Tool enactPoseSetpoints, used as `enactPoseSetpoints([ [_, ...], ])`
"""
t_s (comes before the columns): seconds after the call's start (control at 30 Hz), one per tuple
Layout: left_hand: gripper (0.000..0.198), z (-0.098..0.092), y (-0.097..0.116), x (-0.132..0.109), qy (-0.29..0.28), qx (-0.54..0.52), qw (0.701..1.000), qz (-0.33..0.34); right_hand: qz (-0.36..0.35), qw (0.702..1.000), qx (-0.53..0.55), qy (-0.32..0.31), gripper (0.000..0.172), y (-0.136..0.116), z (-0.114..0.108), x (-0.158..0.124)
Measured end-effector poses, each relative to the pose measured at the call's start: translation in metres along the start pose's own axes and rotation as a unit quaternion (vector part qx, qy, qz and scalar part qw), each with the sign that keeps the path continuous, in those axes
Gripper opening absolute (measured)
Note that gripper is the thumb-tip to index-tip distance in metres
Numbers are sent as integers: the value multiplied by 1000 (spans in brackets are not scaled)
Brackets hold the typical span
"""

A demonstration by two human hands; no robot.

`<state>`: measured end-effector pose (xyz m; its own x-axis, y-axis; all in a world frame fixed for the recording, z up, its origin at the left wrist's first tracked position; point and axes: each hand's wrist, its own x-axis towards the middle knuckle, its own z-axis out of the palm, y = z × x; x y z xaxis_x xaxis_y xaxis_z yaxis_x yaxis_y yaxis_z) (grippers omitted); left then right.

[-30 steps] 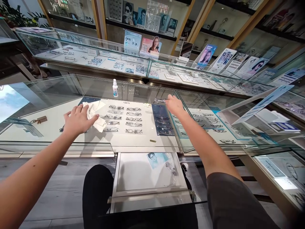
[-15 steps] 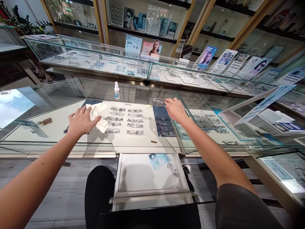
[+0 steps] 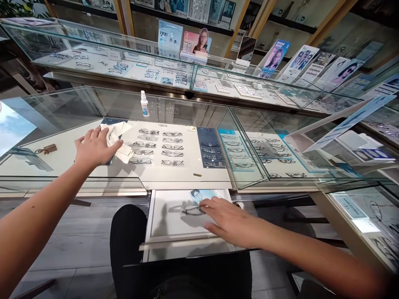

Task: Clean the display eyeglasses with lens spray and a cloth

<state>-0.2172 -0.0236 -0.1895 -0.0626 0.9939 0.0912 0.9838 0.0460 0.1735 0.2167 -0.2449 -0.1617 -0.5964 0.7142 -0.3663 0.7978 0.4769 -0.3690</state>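
My left hand [image 3: 92, 150] lies flat with fingers spread on the glass countertop, partly over a crumpled cream cloth [image 3: 120, 143] that shows beside the thumb and fingertips. Low over the pulled-out white drawer [image 3: 168, 228], my right hand [image 3: 229, 220] pinches a pair of thin-framed eyeglasses [image 3: 192, 210], slightly blurred. The glasses cast a shadow on the drawer bottom. A blue card [image 3: 196, 194] with a picture of a face in glasses lies in the drawer, partly hidden by my right hand.
A white spray bottle [image 3: 144, 104] stands on the glass counter. Beneath the glass are rows of eyeglasses [image 3: 172, 146], a navy display card [image 3: 212, 147] and a small brown tag [image 3: 50, 148]. Another glass showcase [image 3: 124, 66] runs behind. A propped sign [image 3: 352, 120] stands at right.
My right hand has come down from the far side of the counter to the drawer, bringing the eyeglasses along. The left hand stays on the cloth. The view has tilted downward.
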Motion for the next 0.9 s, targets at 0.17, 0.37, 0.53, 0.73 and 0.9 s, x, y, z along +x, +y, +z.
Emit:
enactPoseSetpoints([
  [0.17, 97, 1, -1, 0, -1, 3, 1000, 3, 148, 974, -148, 91, 55, 85, 42, 72],
  [0.37, 96, 1, -3, -1, 3, 2, 1000, -1, 224, 925, -216, 219, 62, 200, 24, 140],
  [0.53, 95, 0, -3, -3, 1, 6, 1000, -3, 253, 903, -216, 273, 73, 263, -3, 182],
  [0.73, 95, 1, -5, -7, 7, 14, 1000, -12, 245, 902, -205, 292, 79, 322, -15, 221],
  [0.9, 95, 3, -9, -10, 9, 19, 1000, -15, 238, 911, -185, 281, 83, 355, -14, 244],
])
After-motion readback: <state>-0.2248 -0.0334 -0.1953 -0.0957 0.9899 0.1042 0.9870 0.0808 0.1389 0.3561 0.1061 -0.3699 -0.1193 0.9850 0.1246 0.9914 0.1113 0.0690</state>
